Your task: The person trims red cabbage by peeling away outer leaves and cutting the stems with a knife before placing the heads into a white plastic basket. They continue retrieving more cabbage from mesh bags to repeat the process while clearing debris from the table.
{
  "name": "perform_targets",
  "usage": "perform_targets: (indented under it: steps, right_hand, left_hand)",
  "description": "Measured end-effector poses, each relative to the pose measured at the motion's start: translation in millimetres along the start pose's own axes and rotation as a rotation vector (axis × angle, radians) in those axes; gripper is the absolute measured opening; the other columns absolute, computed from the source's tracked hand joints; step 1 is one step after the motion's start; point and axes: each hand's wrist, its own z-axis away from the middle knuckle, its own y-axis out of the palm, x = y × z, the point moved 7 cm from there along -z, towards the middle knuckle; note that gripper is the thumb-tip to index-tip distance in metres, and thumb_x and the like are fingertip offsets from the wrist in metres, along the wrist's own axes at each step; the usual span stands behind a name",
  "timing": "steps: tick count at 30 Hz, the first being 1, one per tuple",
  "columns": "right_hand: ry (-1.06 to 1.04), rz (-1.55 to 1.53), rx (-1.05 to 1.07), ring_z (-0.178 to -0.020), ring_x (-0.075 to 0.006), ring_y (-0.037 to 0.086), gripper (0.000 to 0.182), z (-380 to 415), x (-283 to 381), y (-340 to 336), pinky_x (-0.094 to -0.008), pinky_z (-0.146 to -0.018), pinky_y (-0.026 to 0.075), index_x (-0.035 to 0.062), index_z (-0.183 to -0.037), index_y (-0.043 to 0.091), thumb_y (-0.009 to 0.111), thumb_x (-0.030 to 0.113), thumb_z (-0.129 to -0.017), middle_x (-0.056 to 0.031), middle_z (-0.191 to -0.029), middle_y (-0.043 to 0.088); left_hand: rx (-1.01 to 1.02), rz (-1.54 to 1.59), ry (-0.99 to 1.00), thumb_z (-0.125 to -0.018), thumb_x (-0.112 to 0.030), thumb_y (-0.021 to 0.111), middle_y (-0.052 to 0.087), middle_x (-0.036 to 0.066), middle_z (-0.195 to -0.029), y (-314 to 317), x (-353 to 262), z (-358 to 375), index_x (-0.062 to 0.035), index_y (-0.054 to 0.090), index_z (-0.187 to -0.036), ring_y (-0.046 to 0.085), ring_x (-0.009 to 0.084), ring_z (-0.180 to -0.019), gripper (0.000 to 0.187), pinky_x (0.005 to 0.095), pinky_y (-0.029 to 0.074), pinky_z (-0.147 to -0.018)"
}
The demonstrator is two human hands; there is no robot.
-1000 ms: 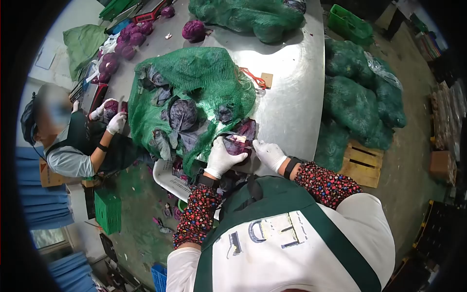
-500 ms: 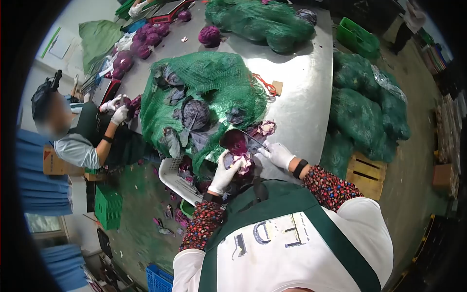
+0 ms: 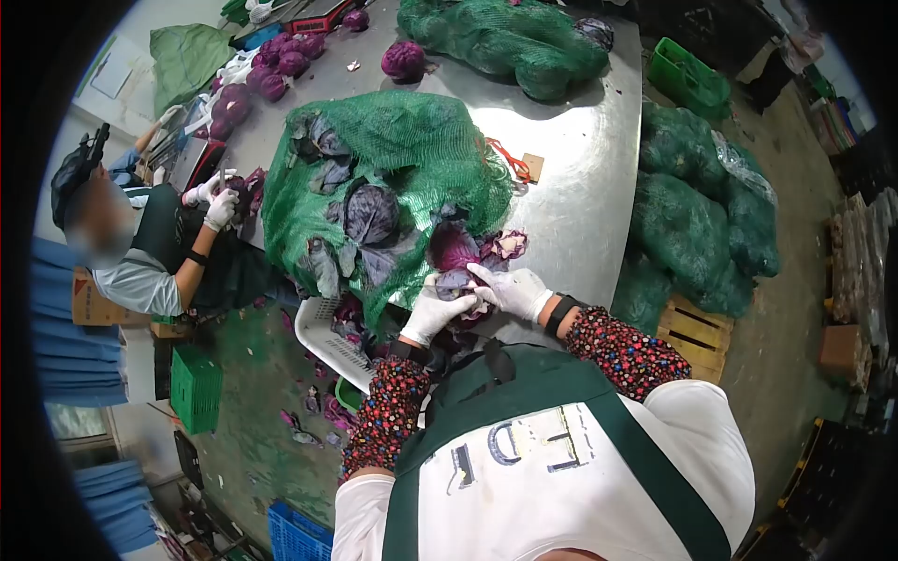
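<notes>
Close to my apron at the table edge, a red cabbage (image 3: 456,282) with loosened outer leaves sits between my gloved hands. My left hand (image 3: 436,313) is closed on its near left side, thumb over the top. My right hand (image 3: 511,292) grips it from the right, fingers bent onto its upper leaves. The knife cannot be made out now. Just beyond lie a purple outer leaf (image 3: 453,247) and a pale cut piece (image 3: 510,244). A green mesh bag (image 3: 412,131) spreads behind them, with a dark whole cabbage (image 3: 370,213) on it.
A white basket (image 3: 323,341) of leaves stands at the left table edge. Further left, a co-worker's gloved hands (image 3: 220,201) hold a purple cabbage. Filled mesh bags (image 3: 678,224) are stacked on the right. An orange cord (image 3: 508,159) lies on the metal table (image 3: 580,196).
My right hand has moved left onto the cabbage, fingers now on its leaves. The knife blade seen beside it before is out of sight. The co-worker's hands have shifted slightly.
</notes>
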Motion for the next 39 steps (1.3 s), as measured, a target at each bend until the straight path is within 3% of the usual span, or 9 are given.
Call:
perform_targets:
  steps: [5,11,13,15,21,26,33,35,39]
  right_hand:
    - [0.096,-0.084,-0.078,-0.062,-0.0303,0.067,0.043,-15.6,-16.2,3.4,-0.0412,-0.054,0.053,0.0169,-0.132,0.047,0.043,0.042,-0.097,-0.0121,-0.078,0.069]
    - [0.03,-0.077,0.043,-0.096,-0.0292,0.065,0.032,-30.9,-32.1,23.2,-0.0411,-0.077,0.053,0.0166,-0.126,0.051,0.038,0.023,-0.098,-0.015,-0.124,0.057]
    - [0.133,0.175,0.071,-0.097,-0.0296,0.064,0.032,-32.7,-59.3,44.2,-0.0415,-0.077,0.053,0.0142,-0.125,0.051,0.04,0.018,-0.095,-0.015,-0.115,0.06]
    - [0.108,0.18,0.117,-0.103,-0.0329,0.062,0.034,-30.2,-59.9,45.5,-0.0439,-0.081,0.053,0.0054,-0.126,0.048,0.037,0.016,-0.095,-0.0181,-0.126,0.056]
    - [0.414,-0.287,-0.003,-0.092,-0.0416,0.061,0.043,2.1,-66.6,40.1,-0.0497,-0.08,0.047,0.0044,-0.12,0.049,0.036,0.04,-0.099,-0.0247,-0.094,0.065]
    - [0.346,-0.411,-0.012,-0.091,-0.0432,0.061,0.049,22.1,-20.7,9.7,-0.0515,-0.079,0.046,0.0091,-0.132,0.044,0.033,0.044,-0.1,-0.0263,-0.103,0.064]
    - [-0.022,0.072,-0.144,-0.084,-0.0382,0.064,0.046,22.6,-22.8,42.1,-0.0441,-0.075,0.053,0.0032,-0.128,0.046,0.054,0.008,-0.083,-0.0205,-0.128,0.05]
    - [0.016,0.064,-0.022,-0.107,-0.036,0.059,0.05,16.6,-29.0,49.1,-0.0419,-0.083,0.053,0.0059,-0.138,0.037,0.045,0.006,-0.089,-0.0217,-0.133,0.045]
    - [-0.062,-0.006,-0.139,-0.099,-0.0363,0.06,0.044,9.5,-28.1,34.3,-0.0427,-0.082,0.052,0.001,-0.133,0.041,0.045,0.005,-0.088,-0.0193,-0.121,0.054]
  left_hand:
    - [0.013,-0.12,-0.008,-0.076,-0.016,0.079,0.062,0.011,-0.109,-6.6,4.9,-19.1,0.0051,0.047,-0.121,0.063,0.0151,-0.093,0.06,0.0281,0.053,-0.081]
    - [-0.004,-0.029,-0.028,-0.074,-0.021,0.08,0.06,0.014,-0.112,-1.0,-4.3,-17.7,0.0057,0.048,-0.122,0.062,0.0196,-0.099,0.063,0.0311,0.051,-0.086]
    - [-0.082,-0.902,0.458,-0.065,-0.03,0.084,0.057,0.019,-0.115,25.4,-50.7,9.4,0.0048,0.046,-0.124,0.057,0.0274,-0.107,0.079,0.0357,0.046,-0.093]
    - [-0.164,-0.916,0.473,-0.061,-0.034,0.085,0.055,0.02,-0.116,31.5,-35.0,13.2,0.0043,0.045,-0.124,0.055,0.0293,-0.109,0.084,0.0366,0.042,-0.097]
    - [-0.211,0.06,0.183,-0.074,-0.025,0.082,0.056,0.015,-0.117,-16.7,21.9,17.9,0.0029,0.038,-0.132,0.055,0.0181,-0.106,0.078,0.0321,0.045,-0.094]
    - [-0.188,-0.02,0.109,-0.08,-0.019,0.076,0.053,0.013,-0.123,-9.7,29.6,11.9,0.0021,0.037,-0.136,0.053,0.0175,-0.11,0.071,0.0297,0.044,-0.095]
    - [-0.305,-0.169,0.164,-0.077,-0.025,0.079,0.053,0.015,-0.119,1.7,29.1,14.2,0.0029,0.039,-0.128,0.053,0.0198,-0.109,0.071,0.0317,0.044,-0.095]
    - [-0.353,-0.163,0.194,-0.072,-0.035,0.082,0.046,0.018,-0.121,3.5,34.3,13.3,0.0046,0.04,-0.125,0.048,0.0261,-0.114,0.079,0.0358,0.039,-0.099]
    - [-0.427,-0.186,0.215,-0.072,-0.038,0.081,0.044,0.02,-0.12,7.9,34.8,10.4,0.0054,0.04,-0.125,0.046,0.0298,-0.113,0.08,0.0386,0.038,-0.099]
